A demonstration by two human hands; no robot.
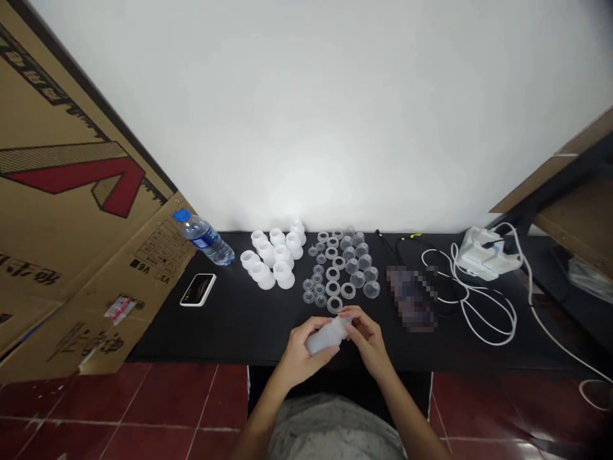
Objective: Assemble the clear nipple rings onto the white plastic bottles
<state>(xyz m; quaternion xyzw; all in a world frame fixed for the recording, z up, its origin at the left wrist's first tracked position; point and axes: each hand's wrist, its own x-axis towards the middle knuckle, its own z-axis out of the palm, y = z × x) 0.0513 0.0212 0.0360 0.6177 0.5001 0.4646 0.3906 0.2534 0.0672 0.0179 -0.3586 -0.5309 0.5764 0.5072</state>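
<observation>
A small frosted white bottle (322,340) lies tilted between my hands, above the table's front edge. My left hand (302,352) is wrapped round its body. At the upper right end, the fingers of my right hand (368,337) close on the bottle's neck, where a clear part partly shows. Just beyond my hands are loose translucent rings (348,291) in rows. To their left sit small clear nipple-like pieces (320,299), and to their right clear dome caps (371,289). Several white wide-based bottles (283,276) stand grouped farther left.
A water bottle (205,239) leans by a large cardboard box (96,268) on the left. A white-framed device (198,290) lies on the black table (230,326). Rightward are a blurred-out item (412,299), a white power strip (486,253) and looping white cables (502,335).
</observation>
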